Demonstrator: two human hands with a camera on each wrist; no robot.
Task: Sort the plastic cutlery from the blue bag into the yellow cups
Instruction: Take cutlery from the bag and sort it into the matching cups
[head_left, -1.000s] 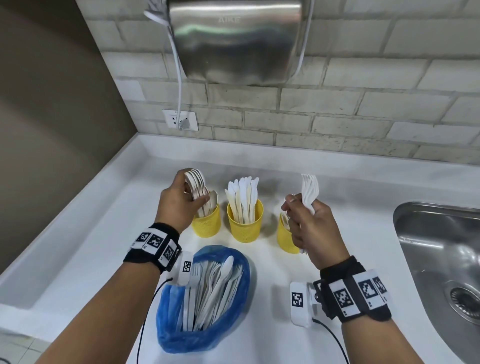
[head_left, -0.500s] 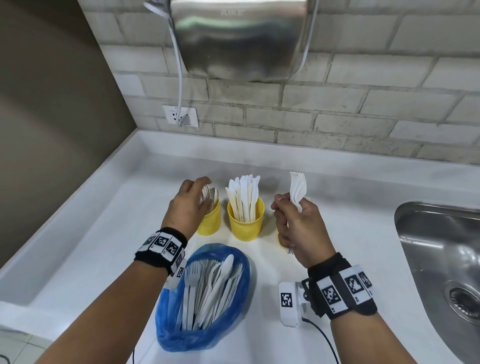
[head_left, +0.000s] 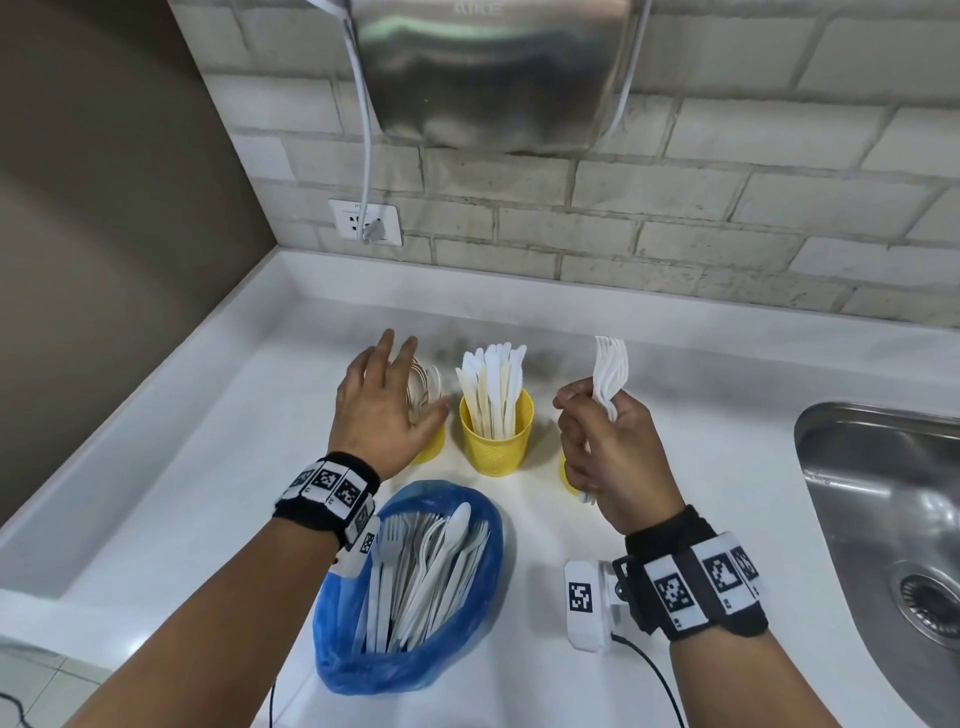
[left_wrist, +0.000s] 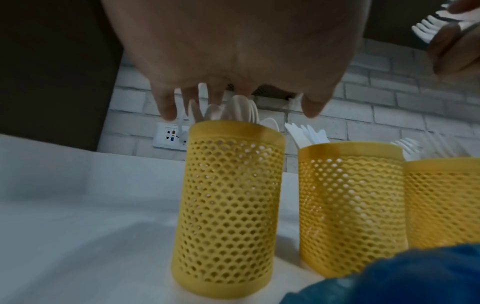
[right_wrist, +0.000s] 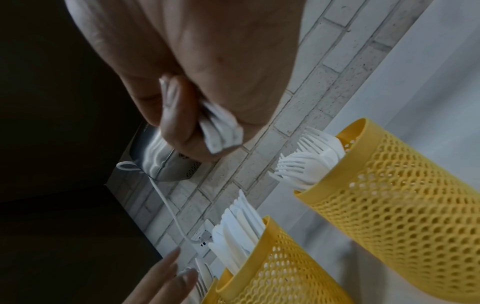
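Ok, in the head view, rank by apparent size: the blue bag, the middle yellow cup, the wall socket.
1. blue bag, clearly the largest, though it lies nearest the camera.
2. middle yellow cup.
3. wall socket, smallest, but farthest away, so its true size against the cup is unsure.

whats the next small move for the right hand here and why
Probably lower the right hand so its bundle of forks drops handle-first into the right yellow cup. That cup already holds forks, the middle cup holds knives, and the left hand is open over the spoon cup.
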